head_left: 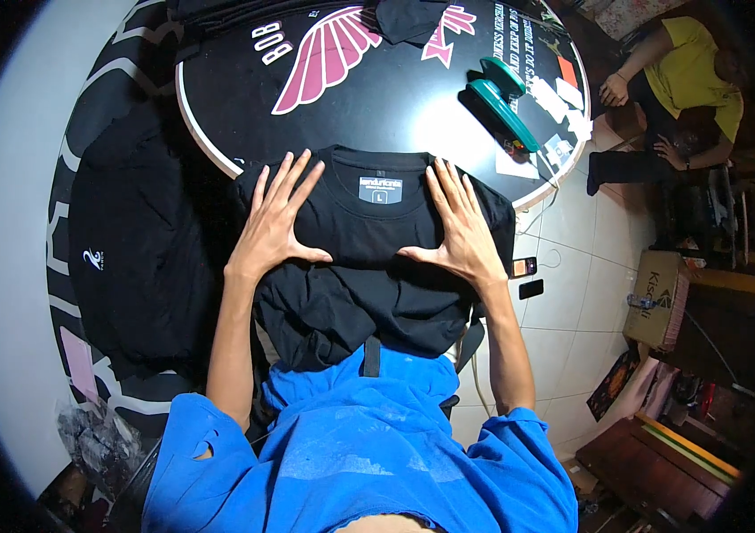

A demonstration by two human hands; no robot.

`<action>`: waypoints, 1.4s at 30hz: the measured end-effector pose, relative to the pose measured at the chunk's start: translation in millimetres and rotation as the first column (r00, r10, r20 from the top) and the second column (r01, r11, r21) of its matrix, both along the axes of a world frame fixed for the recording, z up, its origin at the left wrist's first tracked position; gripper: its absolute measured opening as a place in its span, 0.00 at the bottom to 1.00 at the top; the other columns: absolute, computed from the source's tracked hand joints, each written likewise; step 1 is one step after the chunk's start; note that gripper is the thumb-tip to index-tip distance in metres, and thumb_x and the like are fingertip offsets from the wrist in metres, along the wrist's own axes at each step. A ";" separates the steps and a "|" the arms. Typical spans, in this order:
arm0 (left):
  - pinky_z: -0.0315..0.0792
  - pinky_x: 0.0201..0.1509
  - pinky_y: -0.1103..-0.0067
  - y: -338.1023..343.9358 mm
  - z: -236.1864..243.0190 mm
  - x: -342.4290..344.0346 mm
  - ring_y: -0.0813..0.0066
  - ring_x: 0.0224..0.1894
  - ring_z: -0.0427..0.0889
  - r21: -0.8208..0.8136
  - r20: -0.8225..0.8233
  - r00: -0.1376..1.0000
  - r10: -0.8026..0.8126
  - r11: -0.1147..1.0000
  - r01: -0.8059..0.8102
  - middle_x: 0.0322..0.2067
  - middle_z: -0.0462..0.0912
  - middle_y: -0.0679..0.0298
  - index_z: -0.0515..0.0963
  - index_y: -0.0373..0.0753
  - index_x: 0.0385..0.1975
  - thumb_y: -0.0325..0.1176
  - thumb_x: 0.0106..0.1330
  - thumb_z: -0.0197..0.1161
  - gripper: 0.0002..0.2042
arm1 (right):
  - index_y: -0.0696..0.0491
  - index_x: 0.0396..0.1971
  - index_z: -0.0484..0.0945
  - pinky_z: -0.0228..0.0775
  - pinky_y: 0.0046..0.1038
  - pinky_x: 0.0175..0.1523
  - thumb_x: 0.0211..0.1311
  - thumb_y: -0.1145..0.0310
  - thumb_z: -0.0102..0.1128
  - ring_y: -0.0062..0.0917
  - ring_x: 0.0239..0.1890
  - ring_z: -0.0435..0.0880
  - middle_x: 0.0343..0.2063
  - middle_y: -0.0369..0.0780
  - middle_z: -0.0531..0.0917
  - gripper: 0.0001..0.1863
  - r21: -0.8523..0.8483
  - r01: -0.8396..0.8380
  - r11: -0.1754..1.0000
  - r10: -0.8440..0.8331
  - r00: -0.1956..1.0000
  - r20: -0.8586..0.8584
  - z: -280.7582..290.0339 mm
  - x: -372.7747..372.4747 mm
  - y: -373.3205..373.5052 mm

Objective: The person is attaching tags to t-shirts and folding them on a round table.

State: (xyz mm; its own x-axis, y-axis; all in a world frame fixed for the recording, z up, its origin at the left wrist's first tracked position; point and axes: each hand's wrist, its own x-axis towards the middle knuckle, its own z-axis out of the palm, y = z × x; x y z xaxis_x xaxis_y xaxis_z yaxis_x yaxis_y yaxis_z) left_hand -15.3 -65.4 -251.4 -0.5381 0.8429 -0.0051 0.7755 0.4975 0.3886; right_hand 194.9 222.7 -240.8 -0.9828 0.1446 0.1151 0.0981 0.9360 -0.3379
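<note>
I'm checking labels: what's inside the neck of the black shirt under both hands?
A pale label shows inside the back neck of the black shirt; anything deeper is covered by its front.

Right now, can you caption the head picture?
Left fingers and right fingers rest on a black shirt, flanking its collar.

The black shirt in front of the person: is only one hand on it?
No, the left hand and right hand both rest on the black shirt, one at each side.

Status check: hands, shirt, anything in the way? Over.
Left hand, right hand open on black T-shirt. Collar toward table, lower fabric bunched. Nothing seen blocking; green device on table, apart from shirt.
</note>
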 end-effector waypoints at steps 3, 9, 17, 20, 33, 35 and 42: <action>0.40 0.93 0.44 -0.3 -3.0 10.2 0.54 0.89 0.48 0.083 -0.011 0.997 -0.083 0.993 0.083 0.87 0.55 0.65 0.65 0.63 0.83 0.63 0.31 0.91 0.68 | 0.50 0.85 0.59 0.48 0.53 0.90 0.53 0.29 0.80 0.47 0.85 0.59 0.79 0.50 0.66 0.66 -0.001 -0.020 1.000 0.020 0.996 -0.082 1.1 6.6 -3.8; 0.42 0.93 0.45 1.3 -3.4 15.5 0.57 0.89 0.51 0.063 0.022 0.996 -0.087 0.994 0.085 0.85 0.59 0.67 0.66 0.60 0.83 0.55 0.29 0.93 0.68 | 0.51 0.81 0.65 0.47 0.54 0.90 0.50 0.30 0.82 0.47 0.85 0.59 0.80 0.48 0.66 0.64 -0.072 -0.060 0.996 0.058 0.998 -0.028 10.1 10.2 -4.1; 0.42 0.93 0.46 7.1 6.2 9.7 0.57 0.89 0.51 0.109 0.086 0.992 -0.090 0.991 0.080 0.85 0.59 0.67 0.68 0.58 0.82 0.49 0.26 0.92 0.68 | 0.52 0.82 0.62 0.44 0.54 0.91 0.41 0.44 0.92 0.45 0.86 0.58 0.82 0.47 0.65 0.68 -0.148 -0.069 0.987 0.068 0.998 -0.016 9.9 8.3 4.7; 0.42 0.93 0.47 10.0 9.2 4.7 0.56 0.89 0.51 0.097 0.093 0.992 -0.085 0.992 0.076 0.86 0.59 0.67 0.68 0.58 0.83 0.47 0.25 0.92 0.69 | 0.53 0.81 0.63 0.45 0.54 0.91 0.41 0.46 0.92 0.46 0.86 0.58 0.82 0.46 0.65 0.67 -0.200 -0.061 0.978 0.060 0.998 -0.007 10.6 2.9 8.0; 0.53 0.90 0.49 23.5 30.6 0.5 0.55 0.86 0.59 0.215 0.051 0.995 -0.081 0.974 0.068 0.80 0.69 0.63 0.77 0.52 0.76 0.57 0.48 0.86 0.50 | 0.52 0.74 0.75 0.57 0.52 0.86 0.59 0.49 0.84 0.48 0.82 0.65 0.76 0.48 0.71 0.46 -0.166 -0.043 0.985 0.020 0.991 -0.135 27.6 -12.3 -8.4; 0.58 0.88 0.51 27.6 21.8 -1.6 0.56 0.83 0.65 0.261 0.036 0.996 -0.087 0.962 0.075 0.76 0.75 0.63 0.82 0.50 0.72 0.54 0.56 0.83 0.40 | 0.53 0.72 0.76 0.62 0.49 0.85 0.64 0.54 0.82 0.48 0.80 0.69 0.74 0.48 0.74 0.40 -0.150 -0.027 0.988 0.003 0.987 -0.160 21.7 -17.1 -13.6; 0.72 0.73 0.60 55.8 14.3 2.4 0.59 0.66 0.82 0.410 -0.044 0.991 -0.125 0.903 0.132 0.60 0.87 0.63 0.89 0.44 0.59 0.38 0.75 0.71 0.16 | 0.55 0.63 0.83 0.74 0.43 0.76 0.66 0.70 0.76 0.43 0.67 0.80 0.62 0.46 0.83 0.25 -0.150 -0.083 0.985 0.043 0.966 -0.254 11.8 -42.1 -20.8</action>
